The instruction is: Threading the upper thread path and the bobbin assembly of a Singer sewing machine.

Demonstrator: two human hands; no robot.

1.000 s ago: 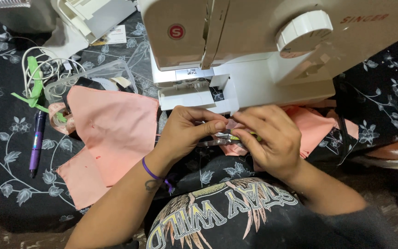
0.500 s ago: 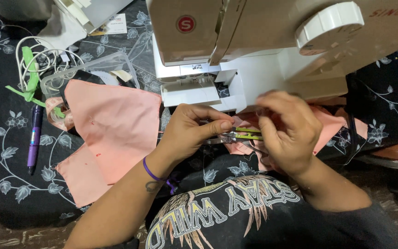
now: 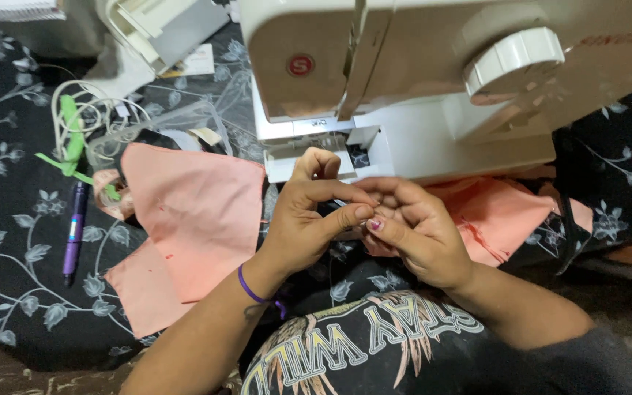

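The work surface was a black cloth with a grey floral print (image 3: 9, 241), carrying a white sewing machine (image 3: 418, 88), a purple pen (image 3: 74, 234) and flat salmon-pink fabric pieces (image 3: 192, 219). A small salmon-pink fabric piece (image 3: 477, 212) lay under the machine arm. The left hand (image 3: 309, 219) and right hand (image 3: 411, 234) met fingertip to fingertip before the machine, pinching something too small to identify.

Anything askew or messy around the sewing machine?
Mild clutter only: a tangled white cord lies heaped beside the purple pen, and loose salmon-pink fabric pieces overlap crookedly left of both hands. No damage is visible.
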